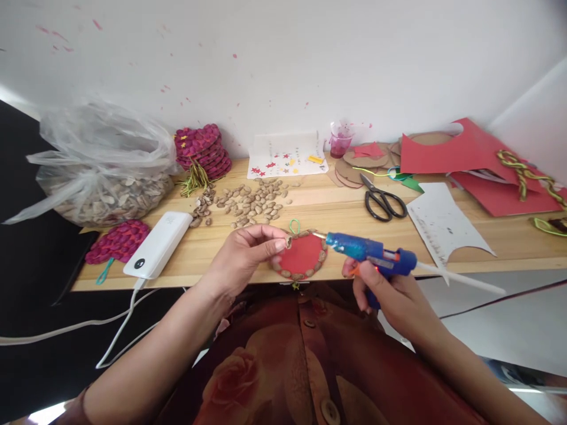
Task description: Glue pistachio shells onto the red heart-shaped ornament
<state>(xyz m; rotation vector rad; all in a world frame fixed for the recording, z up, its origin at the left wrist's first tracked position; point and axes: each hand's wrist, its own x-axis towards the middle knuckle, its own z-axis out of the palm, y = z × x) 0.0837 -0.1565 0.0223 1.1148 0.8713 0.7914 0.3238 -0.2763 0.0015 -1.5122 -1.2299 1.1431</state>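
My left hand [254,251] pinches a pistachio shell [289,241] between thumb and fingertips, above the left rim of a red disc [297,258]. Shells are set in a ring around the disc's edge, and a green loop [295,225] sticks out at its top. My right hand [376,283] is wrapped round the handle of a blue hot glue gun [372,254], fingers at its orange trigger. The gun's nozzle points left, over the disc's upper right rim. A white glue stick [463,277] juts from its back. Loose pistachio shells [254,203] lie behind the disc.
At left stand a plastic bag of shells [110,195], purple shell pieces [206,150] and a white power bank [158,245] with a cable. A sticker sheet [287,162], pink cup [341,144], black scissors [383,200], red card [478,156] and white card offcut [443,218] lie behind and right.
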